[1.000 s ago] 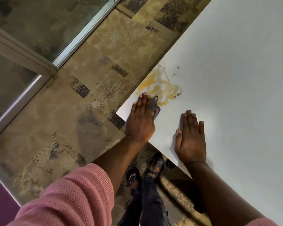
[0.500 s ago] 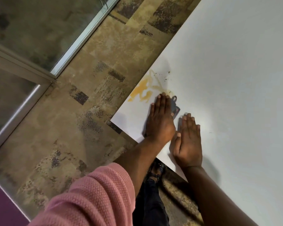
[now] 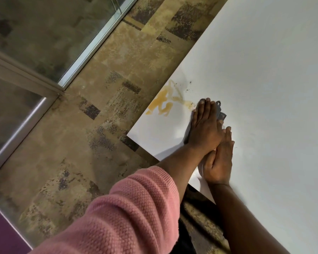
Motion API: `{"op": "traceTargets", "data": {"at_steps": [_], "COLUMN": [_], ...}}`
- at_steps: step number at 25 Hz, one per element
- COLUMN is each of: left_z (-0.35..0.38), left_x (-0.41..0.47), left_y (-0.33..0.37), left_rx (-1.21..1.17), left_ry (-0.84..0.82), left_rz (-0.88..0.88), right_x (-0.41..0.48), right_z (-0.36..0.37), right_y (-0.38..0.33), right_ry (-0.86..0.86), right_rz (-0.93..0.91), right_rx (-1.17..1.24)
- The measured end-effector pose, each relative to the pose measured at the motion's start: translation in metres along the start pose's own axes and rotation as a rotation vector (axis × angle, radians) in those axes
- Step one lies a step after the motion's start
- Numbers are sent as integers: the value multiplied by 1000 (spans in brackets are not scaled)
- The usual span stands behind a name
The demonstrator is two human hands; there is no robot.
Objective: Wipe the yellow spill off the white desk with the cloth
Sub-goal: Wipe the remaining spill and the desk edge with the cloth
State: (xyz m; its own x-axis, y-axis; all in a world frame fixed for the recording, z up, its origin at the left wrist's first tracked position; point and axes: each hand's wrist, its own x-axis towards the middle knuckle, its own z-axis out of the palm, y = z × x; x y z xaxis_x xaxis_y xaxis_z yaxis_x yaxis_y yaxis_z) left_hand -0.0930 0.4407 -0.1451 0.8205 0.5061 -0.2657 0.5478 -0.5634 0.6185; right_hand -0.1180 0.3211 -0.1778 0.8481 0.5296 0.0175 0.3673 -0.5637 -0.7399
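Flat on cloth [image 3: 221,114], left hand [image 3: 205,127], beside yellow spill [image 3: 162,104]

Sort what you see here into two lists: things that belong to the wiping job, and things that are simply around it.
Part of the job:
- yellow spill, near the desk's corner
- white desk
- grey cloth, pressed flat under the left hand
- right hand, flat on the desk

Just around:
- patterned carpet floor
- glass partition with metal frame
- pink sleeve
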Motion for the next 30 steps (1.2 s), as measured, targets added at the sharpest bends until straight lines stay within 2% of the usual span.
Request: {"op": "traceTargets", "data": {"at_steps": [2,4,6,9,12,15,18,21,25,27,30], "left_z": [-10,-23,-36,-50,-47,-40,-36,-36,-38,-40,-38], "left_x": [-29,-63,-84,-91,-88,-88,-88,-84,-83,-83,-83], "left_y": [-10,-38,-80,-135,-155,-162,-168,-169,-166,-167,-167], "left_rx": [-118,-85,105,394,540,530,479,470,461,464,481], "left_ry": [3,65,95,-29,-51,54,115,84,33,26,16], "left_rz": [56,116,158,161,205,263,312,298,277,261,259], "right_x": [1,4,13,36,53,52,57,60,-5,-35,-20], "right_z": [-1,-3,-5,7,36,45,40,46,18,-10,-39], "right_y": [1,0,-5,-28,-54,-53,-46,-50,-33,-15,4], "right_ry": [40,82,71,22,-31,-79,-82,-74,-183,-149,-32], "right_rz": [33,77,59,23,26,45,25,28,-14,95,260], "right_rx": [7,-16,-73,-204,-414,-551,-588,-564,-601,-618,-571]}}
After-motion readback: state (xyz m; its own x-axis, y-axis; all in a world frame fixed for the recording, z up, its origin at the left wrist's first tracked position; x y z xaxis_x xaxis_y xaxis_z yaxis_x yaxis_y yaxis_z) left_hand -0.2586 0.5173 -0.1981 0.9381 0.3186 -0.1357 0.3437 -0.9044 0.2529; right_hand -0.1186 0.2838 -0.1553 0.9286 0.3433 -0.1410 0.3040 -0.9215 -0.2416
